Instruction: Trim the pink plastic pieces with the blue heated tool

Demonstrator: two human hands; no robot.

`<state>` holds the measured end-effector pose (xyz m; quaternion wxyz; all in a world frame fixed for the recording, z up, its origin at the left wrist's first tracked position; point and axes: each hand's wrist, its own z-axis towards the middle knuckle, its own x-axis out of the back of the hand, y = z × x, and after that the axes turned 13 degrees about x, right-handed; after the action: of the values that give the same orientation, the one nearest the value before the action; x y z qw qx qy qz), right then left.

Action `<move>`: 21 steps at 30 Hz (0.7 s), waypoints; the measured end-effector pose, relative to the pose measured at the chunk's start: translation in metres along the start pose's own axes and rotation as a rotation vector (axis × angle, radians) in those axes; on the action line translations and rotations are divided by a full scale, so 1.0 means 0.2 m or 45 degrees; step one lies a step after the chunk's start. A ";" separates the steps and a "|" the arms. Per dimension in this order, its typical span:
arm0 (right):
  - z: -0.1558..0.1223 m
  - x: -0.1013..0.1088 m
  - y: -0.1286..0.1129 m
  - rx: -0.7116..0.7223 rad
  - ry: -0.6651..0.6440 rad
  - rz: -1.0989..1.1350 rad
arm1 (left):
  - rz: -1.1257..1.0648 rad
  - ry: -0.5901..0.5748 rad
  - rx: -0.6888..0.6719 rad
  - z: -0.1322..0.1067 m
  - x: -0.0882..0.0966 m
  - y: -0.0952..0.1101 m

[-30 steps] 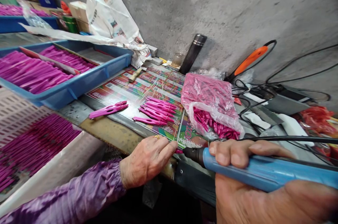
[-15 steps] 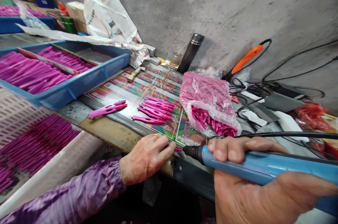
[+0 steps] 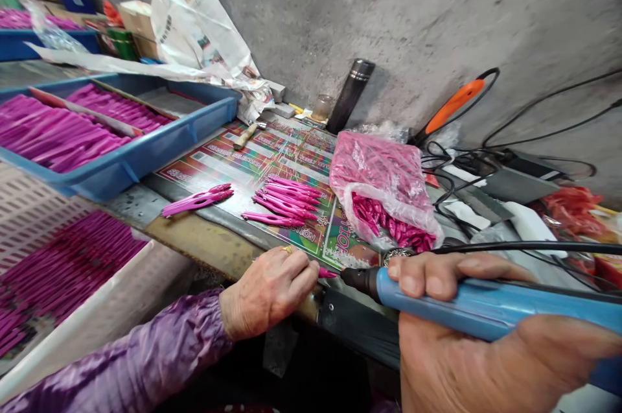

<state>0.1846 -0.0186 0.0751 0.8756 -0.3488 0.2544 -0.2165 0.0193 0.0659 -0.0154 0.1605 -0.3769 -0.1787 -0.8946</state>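
Observation:
My left hand [image 3: 275,290] is closed around a slim magenta piece [image 3: 327,273], whose pointed end sticks out past the fingertips; the rest is hidden in the hand. Wrapped in my right hand [image 3: 466,335] is a blue corded tool [image 3: 451,303] that looks like an electric screwdriver. Its black nose points left, at or very close to the tip of the piece; I cannot tell whether they touch. Beyond the hands, a row of magenta pieces [image 3: 286,200] lies on a printed sheet [image 3: 223,157], with a smaller bunch [image 3: 198,199] to the left.
A clear bag [image 3: 379,173] of magenta parts lies behind the tool. At left, a divided blue tray [image 3: 189,131] and a pale crate [image 3: 165,270] hold many more pieces. A small wooden-handled tool [image 3: 247,135], a dark cylinder [image 3: 350,95] and tangled cables [image 3: 440,186] are farther back.
The blue tool and my right hand have shifted slightly right. A little more of the magenta piece shows beyond my left fingers, which remain closed. The row and bunch lie unchanged.

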 end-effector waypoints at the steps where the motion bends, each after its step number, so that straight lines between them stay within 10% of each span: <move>1: 0.00 0.00 0.00 0.008 0.006 -0.003 | -0.008 0.003 0.007 0.00 0.00 0.00; 21: 0.00 0.02 -0.01 -0.047 0.048 0.012 | -0.037 -0.003 0.033 0.00 -0.02 -0.02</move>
<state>0.1871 -0.0209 0.0754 0.8651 -0.3594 0.2766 -0.2142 0.0212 0.0698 -0.0183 0.1522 -0.3731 -0.1958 -0.8940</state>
